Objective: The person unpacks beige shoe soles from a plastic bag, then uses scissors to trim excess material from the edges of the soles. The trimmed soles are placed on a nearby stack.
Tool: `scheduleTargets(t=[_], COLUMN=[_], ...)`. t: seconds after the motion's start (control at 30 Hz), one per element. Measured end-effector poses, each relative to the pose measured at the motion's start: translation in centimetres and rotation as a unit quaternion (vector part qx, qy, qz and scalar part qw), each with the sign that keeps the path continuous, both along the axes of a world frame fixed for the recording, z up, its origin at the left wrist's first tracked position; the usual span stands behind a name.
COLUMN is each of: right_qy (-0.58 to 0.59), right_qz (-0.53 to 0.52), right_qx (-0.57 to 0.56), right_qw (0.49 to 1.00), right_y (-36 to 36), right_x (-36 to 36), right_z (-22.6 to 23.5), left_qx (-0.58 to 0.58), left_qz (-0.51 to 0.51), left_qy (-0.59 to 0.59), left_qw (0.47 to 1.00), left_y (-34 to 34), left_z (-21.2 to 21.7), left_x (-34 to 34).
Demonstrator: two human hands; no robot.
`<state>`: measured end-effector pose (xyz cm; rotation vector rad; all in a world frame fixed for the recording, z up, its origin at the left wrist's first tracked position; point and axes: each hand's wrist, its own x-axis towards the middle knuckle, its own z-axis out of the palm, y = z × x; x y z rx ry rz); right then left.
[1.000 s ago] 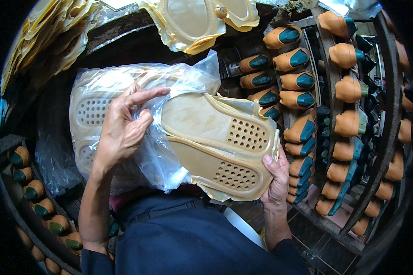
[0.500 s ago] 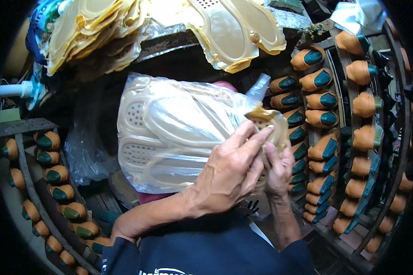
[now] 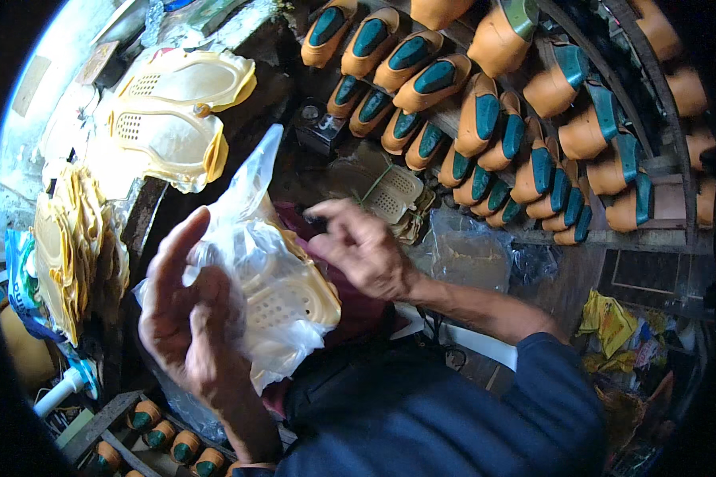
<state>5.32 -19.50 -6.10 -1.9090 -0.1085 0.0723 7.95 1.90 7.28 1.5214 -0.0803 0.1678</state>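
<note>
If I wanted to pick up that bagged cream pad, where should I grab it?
Probably by the pad's stiff rounded edge at the lower right, coming from the right. The left hand already backs the left side, and the bag's loose top would only slip, while the rim gives fingers something firm through the plastic.

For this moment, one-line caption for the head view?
Left hand holds a clear plastic bag with cream perforated pads; right hand reaches in.
</note>
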Motion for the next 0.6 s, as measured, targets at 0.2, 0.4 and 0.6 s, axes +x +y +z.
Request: scheduleTargets(t=[0.2,0.4,0.6], right_qy=[0.367,0.328,0.254], right_qz=[-0.001,-0.101,-0.236], right_qx=[0.401,0.372,0.253], right_qw=[0.839,0.863,0.903], right_y=[-5.9,-9.6,-16.2], right_x=[-3.4,-7.0,-10.0], right_z=[-3.7,-2.6,-2.4], left_qx=[-0.089,-0.177,-0.141], left_qz=[-0.297,-0.450,-0.417], left_qy=[-0.126,-0.127,-0.089], left_qw=[0.942,0.866,0.893], left_y=[-7.7,-18.5,-20.4], left_z=[0.9,-1.0,-5.9], left_x=[0.4,-0.9,-0.7])
